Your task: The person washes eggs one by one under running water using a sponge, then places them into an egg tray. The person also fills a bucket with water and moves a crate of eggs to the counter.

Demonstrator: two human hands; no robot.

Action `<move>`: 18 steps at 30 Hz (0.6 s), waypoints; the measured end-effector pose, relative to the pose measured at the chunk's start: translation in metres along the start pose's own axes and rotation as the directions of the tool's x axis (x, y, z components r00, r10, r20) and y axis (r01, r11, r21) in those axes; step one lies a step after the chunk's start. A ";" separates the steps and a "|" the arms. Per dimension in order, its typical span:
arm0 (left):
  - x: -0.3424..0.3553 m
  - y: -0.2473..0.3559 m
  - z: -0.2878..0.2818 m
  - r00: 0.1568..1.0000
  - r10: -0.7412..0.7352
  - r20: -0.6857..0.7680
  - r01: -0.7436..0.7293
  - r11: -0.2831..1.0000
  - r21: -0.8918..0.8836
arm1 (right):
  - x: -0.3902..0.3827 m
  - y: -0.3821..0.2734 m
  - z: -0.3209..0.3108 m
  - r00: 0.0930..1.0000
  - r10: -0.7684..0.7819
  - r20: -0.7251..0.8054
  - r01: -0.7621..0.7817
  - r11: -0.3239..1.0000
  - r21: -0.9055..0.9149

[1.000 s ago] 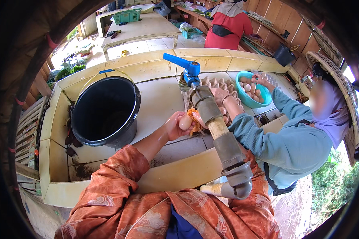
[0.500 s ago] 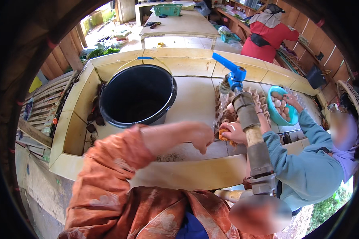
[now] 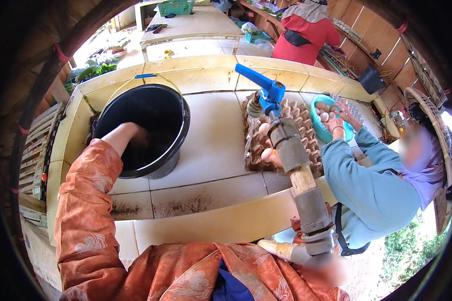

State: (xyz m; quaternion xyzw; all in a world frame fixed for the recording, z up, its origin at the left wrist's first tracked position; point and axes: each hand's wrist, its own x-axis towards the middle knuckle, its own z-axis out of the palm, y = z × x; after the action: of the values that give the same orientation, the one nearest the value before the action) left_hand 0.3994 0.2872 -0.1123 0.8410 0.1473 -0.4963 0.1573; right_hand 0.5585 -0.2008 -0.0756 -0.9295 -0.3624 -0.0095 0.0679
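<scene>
Because it sits down inside the black bucket (image 3: 160, 105) and blurs, the person's left hand (image 3: 139, 139) gives us no readable grip: wide, narrow or holding something, we can't tell. Bucket stands on the tiled counter (image 3: 211, 125), insides too dark to read. If an egg were dropped in there from high up, we judge the hard wall or bottom could crack it.

Moving right, we get a few eggs (image 3: 264, 129) in the left part of the cardboard tray (image 3: 304, 123), near its edge; a brushing sleeve could roll one onto the tile. The grey pipe (image 3: 290, 148) slants in front of the tray and hides the right hand, so we can't tell that grip either. Knocking the blue tap (image 3: 256, 78) while reaching is another risk. Just beside the tray, the co-worker's hands (image 3: 335, 122) are at the turquoise bowl (image 3: 320, 129) of eggs; crowded, arms could bump.

Around, left to right: slatted rack (image 3: 35, 155), leafy greens (image 3: 100, 71), table (image 3: 196, 30), person in red (image 3: 306, 42), dark pail (image 3: 371, 80). We note the front ledge (image 3: 211, 220) as a barrier, too.
</scene>
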 end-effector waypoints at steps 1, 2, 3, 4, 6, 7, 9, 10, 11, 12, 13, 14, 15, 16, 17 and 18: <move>0.020 -0.007 0.003 1.000 -0.014 0.021 0.015 0.999 -0.047 | 0.002 -0.003 0.005 1.000 -0.026 -0.017 0.027 0.999 0.042; 0.033 -0.014 0.004 0.999 0.049 0.010 -0.048 0.999 -0.026 | 0.004 -0.004 0.010 0.998 -0.048 -0.027 0.050 0.995 0.083; 0.042 -0.018 0.008 0.998 0.067 0.014 -0.067 0.998 -0.014 | 0.006 -0.003 0.016 0.997 -0.068 -0.036 0.072 0.989 0.132; 0.047 -0.019 0.012 0.994 0.110 -0.008 -0.110 0.993 0.031 | 0.007 -0.002 0.021 0.996 -0.081 -0.046 0.088 0.981 0.173; 0.047 -0.015 0.019 0.995 0.101 0.009 -0.101 0.994 0.050 | 0.011 0.005 0.033 0.994 -0.087 -0.058 0.099 0.965 0.243; 0.043 -0.012 0.023 0.994 0.106 0.003 -0.106 0.992 0.072 | 0.013 0.009 0.039 0.994 -0.084 -0.064 0.099 0.957 0.272; 0.035 -0.006 0.028 0.993 0.120 -0.018 -0.117 0.986 0.119 | 0.017 0.019 0.050 0.995 -0.077 -0.070 0.097 0.932 0.349; 0.031 -0.002 0.029 0.991 0.128 -0.028 -0.122 0.981 0.148 | 0.019 0.025 0.055 0.995 -0.071 -0.074 0.094 0.917 0.387; 0.027 0.002 0.029 0.990 0.136 -0.038 -0.127 0.976 0.177 | 0.020 0.031 0.060 0.995 -0.059 -0.079 0.088 0.899 0.429; 0.022 0.006 0.027 0.989 0.143 -0.050 -0.129 0.968 0.214 | 0.021 0.035 0.063 0.996 -0.050 -0.079 0.081 0.880 0.469; 0.015 0.012 0.025 0.987 0.150 -0.064 -0.129 0.959 0.252 | 0.022 0.038 0.064 0.996 -0.042 -0.082 0.078 0.859 0.507; 0.006 0.018 0.020 0.983 0.161 -0.088 -0.127 0.945 0.302 | 0.022 0.039 0.064 0.995 -0.045 -0.084 0.083 0.838 0.539; -0.006 0.025 0.016 0.976 0.179 -0.124 -0.125 0.926 0.356 | 0.021 0.038 0.061 0.994 -0.058 -0.090 0.098 0.820 0.563; -0.021 0.034 0.008 0.973 0.162 -0.166 -0.098 0.936 0.337 | 0.019 0.034 0.056 0.991 -0.088 -0.097 0.128 0.801 0.585; -0.040 0.045 0.000 0.935 0.237 -0.264 -0.099 0.889 0.447 | 0.017 0.027 0.050 0.979 -0.165 -0.117 0.202 0.774 0.600; -0.062 0.056 -0.008 0.884 0.265 -0.384 -0.069 0.889 0.453 | 0.015 0.018 0.042 0.965 -0.234 -0.117 0.258 0.778 0.573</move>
State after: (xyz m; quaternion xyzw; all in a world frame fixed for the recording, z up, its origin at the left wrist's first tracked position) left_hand 0.4000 0.2341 -0.0474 0.9537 -0.0083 -0.2997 -0.0242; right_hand 0.5805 -0.1988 -0.1182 -0.8078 -0.4646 0.0753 0.3549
